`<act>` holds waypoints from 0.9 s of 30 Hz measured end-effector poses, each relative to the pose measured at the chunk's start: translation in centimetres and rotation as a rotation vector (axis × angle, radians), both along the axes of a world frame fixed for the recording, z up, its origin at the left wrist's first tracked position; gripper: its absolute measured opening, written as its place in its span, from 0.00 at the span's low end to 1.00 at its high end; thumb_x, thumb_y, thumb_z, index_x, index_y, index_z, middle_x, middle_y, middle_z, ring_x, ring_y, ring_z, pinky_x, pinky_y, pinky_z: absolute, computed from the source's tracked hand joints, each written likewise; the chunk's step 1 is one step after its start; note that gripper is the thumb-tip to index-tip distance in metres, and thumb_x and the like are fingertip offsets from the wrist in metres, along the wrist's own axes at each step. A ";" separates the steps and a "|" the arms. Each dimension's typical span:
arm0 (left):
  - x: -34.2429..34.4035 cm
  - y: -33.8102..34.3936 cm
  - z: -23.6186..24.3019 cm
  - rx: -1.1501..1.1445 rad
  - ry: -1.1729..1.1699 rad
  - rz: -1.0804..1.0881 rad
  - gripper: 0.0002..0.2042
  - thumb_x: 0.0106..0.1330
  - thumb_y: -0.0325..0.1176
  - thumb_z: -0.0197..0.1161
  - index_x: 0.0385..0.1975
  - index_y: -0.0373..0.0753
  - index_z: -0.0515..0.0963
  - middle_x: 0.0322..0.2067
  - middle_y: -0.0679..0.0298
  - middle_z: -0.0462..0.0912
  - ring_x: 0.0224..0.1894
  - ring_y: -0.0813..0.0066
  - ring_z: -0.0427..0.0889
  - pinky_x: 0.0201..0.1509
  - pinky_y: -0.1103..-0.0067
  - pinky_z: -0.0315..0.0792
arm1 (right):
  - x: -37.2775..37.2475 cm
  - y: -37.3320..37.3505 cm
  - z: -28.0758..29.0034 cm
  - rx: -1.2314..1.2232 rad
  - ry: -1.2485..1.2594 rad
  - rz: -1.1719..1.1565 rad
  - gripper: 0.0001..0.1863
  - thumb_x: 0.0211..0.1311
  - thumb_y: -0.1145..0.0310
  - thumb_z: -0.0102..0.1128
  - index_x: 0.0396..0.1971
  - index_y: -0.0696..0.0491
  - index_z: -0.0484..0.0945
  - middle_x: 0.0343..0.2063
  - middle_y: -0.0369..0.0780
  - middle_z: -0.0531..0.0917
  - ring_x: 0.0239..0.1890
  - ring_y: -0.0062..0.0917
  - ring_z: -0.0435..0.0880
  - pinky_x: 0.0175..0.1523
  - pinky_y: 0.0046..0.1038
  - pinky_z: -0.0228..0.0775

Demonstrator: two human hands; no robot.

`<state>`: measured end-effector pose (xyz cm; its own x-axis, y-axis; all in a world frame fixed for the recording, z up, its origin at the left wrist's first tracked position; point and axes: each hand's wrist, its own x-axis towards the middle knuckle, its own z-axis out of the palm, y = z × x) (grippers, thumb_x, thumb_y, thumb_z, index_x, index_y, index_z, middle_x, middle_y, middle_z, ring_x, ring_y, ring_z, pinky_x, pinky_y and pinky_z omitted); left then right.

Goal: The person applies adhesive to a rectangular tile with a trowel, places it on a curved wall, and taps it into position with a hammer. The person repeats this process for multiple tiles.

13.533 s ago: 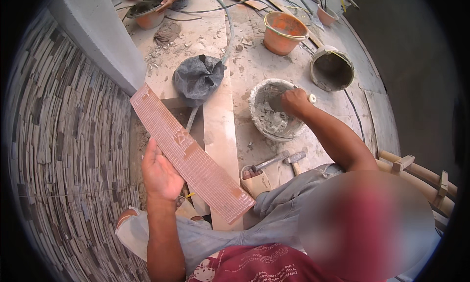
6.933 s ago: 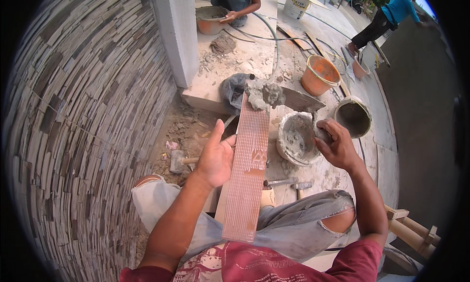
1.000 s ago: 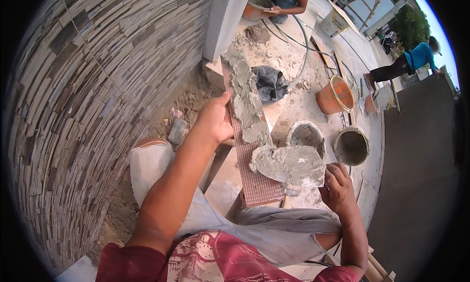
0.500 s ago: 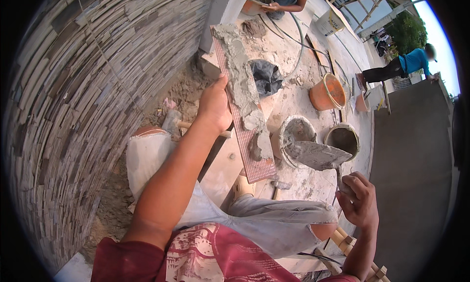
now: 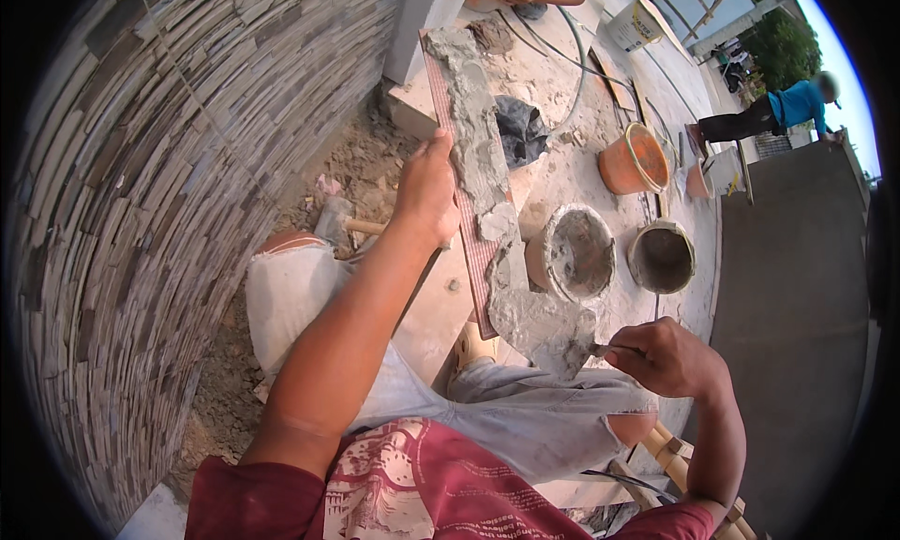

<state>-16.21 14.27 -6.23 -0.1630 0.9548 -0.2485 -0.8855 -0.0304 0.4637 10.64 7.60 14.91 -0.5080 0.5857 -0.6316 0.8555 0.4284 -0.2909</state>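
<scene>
My left hand (image 5: 429,195) grips the left edge of a long reddish tile strip (image 5: 454,160), its ribbed back turned up. A thick band of wet grey mortar (image 5: 476,127) runs along the strip. My right hand (image 5: 667,357) is closed round the handle of a trowel (image 5: 548,332), whose blade is coated in mortar and lies against the near end of the strip. That end is partly covered by the blade. Beyond the blade stands a bucket (image 5: 579,254) smeared with mortar, and right of it a second bucket (image 5: 662,257) with grey contents.
A stacked-stone wall (image 5: 206,184) rises on the left, with a hammer (image 5: 334,219) by my knee. Farther off are an orange bucket (image 5: 634,160), a black plastic bag (image 5: 520,130), a hose (image 5: 579,81) and a white pail (image 5: 636,26). Two other people work beyond.
My right hand has swung the trowel left and nearer, from over the buckets onto the strip's near end. The strip and my left hand have shifted slightly right.
</scene>
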 end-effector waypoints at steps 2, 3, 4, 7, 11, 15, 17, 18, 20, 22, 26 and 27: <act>-0.2 -0.1 0.2 0.013 -0.037 0.008 0.20 0.79 0.41 0.41 0.61 0.32 0.66 0.57 0.50 0.75 0.57 0.52 0.78 0.61 0.53 0.73 | 0.2 0.5 -0.1 -0.018 -0.011 0.004 0.09 0.65 0.67 0.61 0.34 0.59 0.82 0.24 0.49 0.81 0.28 0.46 0.80 0.35 0.39 0.71; -0.2 0.0 0.4 -0.008 -0.068 0.008 0.20 0.79 0.40 0.41 0.61 0.32 0.66 0.57 0.50 0.75 0.58 0.53 0.77 0.62 0.53 0.72 | 0.6 0.7 -0.3 0.012 0.053 0.016 0.09 0.65 0.67 0.61 0.34 0.59 0.82 0.25 0.48 0.82 0.29 0.45 0.80 0.35 0.39 0.71; -0.3 0.0 0.6 -0.028 -0.099 0.008 0.20 0.79 0.40 0.41 0.61 0.33 0.66 0.58 0.50 0.75 0.59 0.53 0.76 0.64 0.53 0.70 | 1.1 0.7 -0.7 0.043 0.116 0.028 0.09 0.64 0.67 0.62 0.35 0.59 0.82 0.26 0.48 0.82 0.30 0.45 0.81 0.36 0.38 0.71; -0.2 -0.4 1.7 -0.098 -0.218 0.016 0.18 0.78 0.38 0.45 0.59 0.31 0.68 0.56 0.52 0.76 0.57 0.57 0.77 0.64 0.58 0.71 | 2.6 0.3 -1.6 0.085 0.164 0.007 0.09 0.63 0.68 0.63 0.36 0.58 0.83 0.28 0.46 0.84 0.31 0.43 0.82 0.37 0.37 0.72; -0.3 -0.2 0.9 -0.132 -0.266 0.015 0.18 0.78 0.37 0.44 0.58 0.31 0.68 0.56 0.53 0.76 0.57 0.58 0.77 0.65 0.60 0.70 | 4.2 0.2 0.2 0.112 0.107 -0.023 0.09 0.59 0.69 0.66 0.35 0.58 0.84 0.28 0.46 0.84 0.30 0.42 0.82 0.35 0.36 0.72; -0.5 -0.4 1.4 -0.134 -0.166 -0.024 0.20 0.79 0.40 0.41 0.61 0.32 0.66 0.60 0.49 0.73 0.61 0.52 0.74 0.68 0.54 0.65 | 5.6 -0.2 2.4 0.273 -0.003 -0.130 0.10 0.52 0.69 0.72 0.32 0.58 0.84 0.25 0.46 0.84 0.26 0.41 0.82 0.31 0.35 0.71; 0.0 -0.8 2.1 -0.116 -0.194 -0.104 0.19 0.79 0.38 0.42 0.59 0.31 0.67 0.57 0.50 0.75 0.58 0.54 0.77 0.65 0.56 0.69 | 5.3 -0.2 2.3 0.328 0.067 -0.080 0.11 0.51 0.69 0.72 0.33 0.58 0.84 0.25 0.46 0.83 0.27 0.41 0.82 0.32 0.35 0.72; 0.2 -1.0 2.4 -0.107 -0.204 -0.147 0.18 0.79 0.37 0.42 0.59 0.31 0.68 0.56 0.51 0.76 0.56 0.56 0.78 0.64 0.57 0.71 | 5.0 -0.2 2.2 0.357 0.106 -0.059 0.11 0.51 0.69 0.72 0.33 0.59 0.84 0.25 0.46 0.83 0.27 0.41 0.82 0.32 0.35 0.72; 0.7 -1.4 2.6 -0.096 -0.183 -0.258 0.18 0.79 0.38 0.42 0.58 0.31 0.68 0.55 0.52 0.77 0.56 0.55 0.79 0.63 0.56 0.72 | 4.5 0.4 1.1 0.294 0.174 -0.003 0.11 0.56 0.68 0.70 0.35 0.59 0.84 0.26 0.46 0.83 0.29 0.41 0.83 0.35 0.35 0.72; 1.2 -1.7 2.6 -0.082 -0.169 -0.344 0.18 0.79 0.38 0.42 0.58 0.32 0.68 0.54 0.52 0.77 0.55 0.55 0.79 0.63 0.55 0.72 | 3.4 1.1 0.1 0.169 0.265 -0.005 0.11 0.60 0.67 0.67 0.36 0.59 0.83 0.26 0.46 0.83 0.29 0.41 0.83 0.36 0.35 0.73; 2.6 -2.0 2.3 -0.087 -0.167 -0.432 0.18 0.79 0.39 0.43 0.59 0.34 0.68 0.54 0.53 0.77 0.55 0.55 0.79 0.62 0.52 0.72 | 2.5 2.1 -1.9 0.001 0.279 -0.030 0.12 0.66 0.64 0.63 0.35 0.59 0.84 0.25 0.45 0.84 0.28 0.34 0.82 0.35 0.33 0.72; 2.4 -2.0 1.9 -0.097 -0.182 -0.445 0.18 0.79 0.39 0.43 0.59 0.34 0.68 0.54 0.53 0.77 0.56 0.55 0.79 0.62 0.52 0.72 | 2.3 2.2 -1.6 -0.028 0.250 -0.052 0.13 0.67 0.64 0.63 0.35 0.60 0.84 0.24 0.44 0.83 0.26 0.30 0.81 0.34 0.32 0.71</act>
